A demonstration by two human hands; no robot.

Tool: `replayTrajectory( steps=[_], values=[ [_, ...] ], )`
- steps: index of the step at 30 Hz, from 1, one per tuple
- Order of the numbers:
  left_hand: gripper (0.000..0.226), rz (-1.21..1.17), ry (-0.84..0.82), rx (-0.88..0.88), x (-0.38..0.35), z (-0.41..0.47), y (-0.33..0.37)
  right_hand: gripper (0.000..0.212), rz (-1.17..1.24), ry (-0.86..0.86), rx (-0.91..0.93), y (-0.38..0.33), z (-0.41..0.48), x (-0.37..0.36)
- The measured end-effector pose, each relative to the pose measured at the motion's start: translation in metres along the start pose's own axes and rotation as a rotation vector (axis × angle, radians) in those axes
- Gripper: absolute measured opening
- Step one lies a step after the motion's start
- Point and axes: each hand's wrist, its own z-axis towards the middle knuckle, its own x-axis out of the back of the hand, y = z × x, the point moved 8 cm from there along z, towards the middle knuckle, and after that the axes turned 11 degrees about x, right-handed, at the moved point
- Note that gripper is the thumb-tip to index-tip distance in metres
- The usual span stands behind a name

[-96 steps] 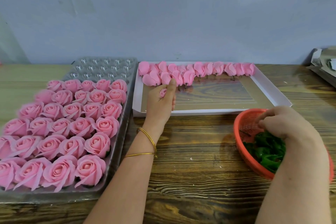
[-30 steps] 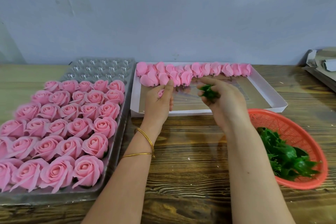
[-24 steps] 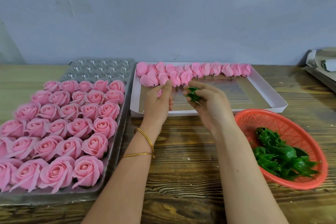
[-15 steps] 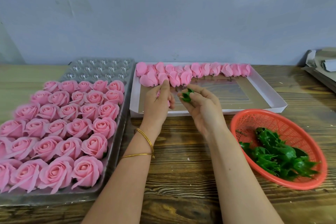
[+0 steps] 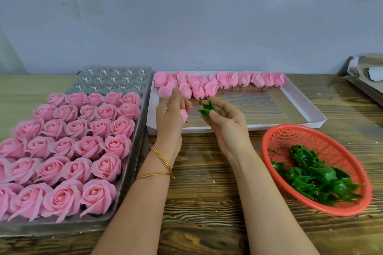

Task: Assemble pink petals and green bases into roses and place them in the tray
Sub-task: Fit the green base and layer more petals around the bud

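My left hand [image 5: 170,116] holds a pink petal bud [image 5: 184,114] in its curled fingers, above the near rim of the white box [image 5: 306,107]. Just to its right, my right hand [image 5: 226,124] pinches a green base [image 5: 206,107] between thumb and fingertips, leaf points up. The two parts are a few centimetres apart. More pink petal buds [image 5: 223,80] lie in a row along the far side of the white box. The clear plastic tray [image 5: 132,151] at left holds several finished pink roses [image 5: 91,147]; its far cells show bare.
A red plastic basket [image 5: 306,136] with several green bases [image 5: 319,176] sits at right on the wooden table [image 5: 207,182]. Grey cardboard pieces [image 5: 366,76] lie at the far right edge. A blue-grey wall stands behind the table.
My right hand left the basket with a green base and carried it left, up to the left hand. The left hand kept its petal bud and turned it slightly toward the base.
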Motion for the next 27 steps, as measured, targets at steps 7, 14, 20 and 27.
replayTrajectory(
  steps=[7,14,20,27],
  values=[
    [0.046,-0.109,0.036,0.105,0.006,0.003,-0.007,0.042,-0.38,-0.095,0.091,-0.004,-0.003,-0.003],
    [0.048,-0.198,0.019,0.135,0.006,0.004,-0.006,0.041,-0.501,-0.2,0.112,-0.005,-0.006,-0.01],
    [0.051,-0.228,-0.04,0.149,0.001,0.003,-0.007,0.041,-0.499,-0.242,0.129,-0.008,-0.007,-0.015],
    [0.047,-0.228,-0.086,0.145,-0.004,0.0,-0.005,0.043,-0.449,-0.258,0.128,-0.006,-0.007,-0.016]
  ],
)
